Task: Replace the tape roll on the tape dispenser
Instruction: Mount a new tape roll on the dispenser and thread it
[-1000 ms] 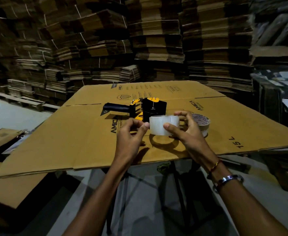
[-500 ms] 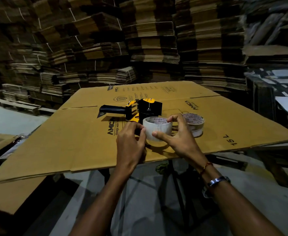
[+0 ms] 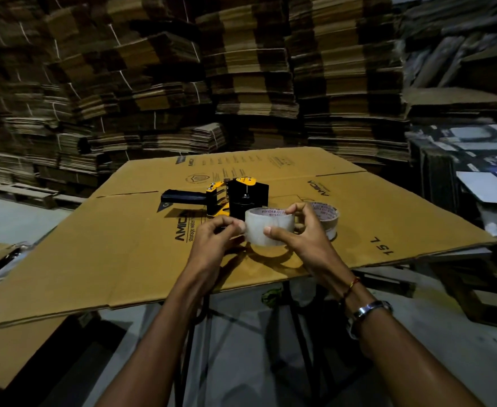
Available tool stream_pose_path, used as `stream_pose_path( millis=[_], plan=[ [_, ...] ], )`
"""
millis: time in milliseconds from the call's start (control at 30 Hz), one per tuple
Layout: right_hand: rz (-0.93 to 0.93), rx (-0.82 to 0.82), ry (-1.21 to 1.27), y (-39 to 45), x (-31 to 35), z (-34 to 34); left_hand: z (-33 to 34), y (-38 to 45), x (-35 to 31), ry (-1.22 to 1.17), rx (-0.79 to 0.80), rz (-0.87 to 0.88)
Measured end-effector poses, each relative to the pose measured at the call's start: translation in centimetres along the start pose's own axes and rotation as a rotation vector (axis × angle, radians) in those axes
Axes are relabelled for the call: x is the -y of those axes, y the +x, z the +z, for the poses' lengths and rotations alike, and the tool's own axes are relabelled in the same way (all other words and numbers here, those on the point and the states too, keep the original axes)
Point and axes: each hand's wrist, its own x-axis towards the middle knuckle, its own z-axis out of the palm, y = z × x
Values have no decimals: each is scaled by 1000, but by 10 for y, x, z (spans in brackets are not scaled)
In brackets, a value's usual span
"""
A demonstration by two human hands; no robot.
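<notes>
Holding tape roll point(image 3: 269, 227) | between both hands point(image 3: 306, 236) | above cardboard point(image 3: 123, 254)

A clear tape roll point(image 3: 269, 227) is held just above the cardboard, core opening up, in front of a black-and-yellow tape dispenser point(image 3: 235, 198) lying with its handle leftward; a second roll point(image 3: 326, 216) sits just right.

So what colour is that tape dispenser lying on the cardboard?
Black with yellow-orange parts, the handheld tape dispenser; the head view shows it best.
</notes>
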Motion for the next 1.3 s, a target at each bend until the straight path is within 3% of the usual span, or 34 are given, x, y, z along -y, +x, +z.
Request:
stream_pose_path(
  millis=[267, 433, 600, 1300],
  plan=[
    [34, -26, 80, -3, 4, -2, 5, -1, 6, 150, -21, 198],
    [27, -25, 101, -3, 4, -2, -1, 1, 15, 369, -28, 285],
    [-43, -37, -8, -1, -1, -3, 0, 2, 15, 399, -55, 352],
    [12, 40, 102, 1, 0, -4, 0, -9, 1, 99, -27, 192]
  ],
)
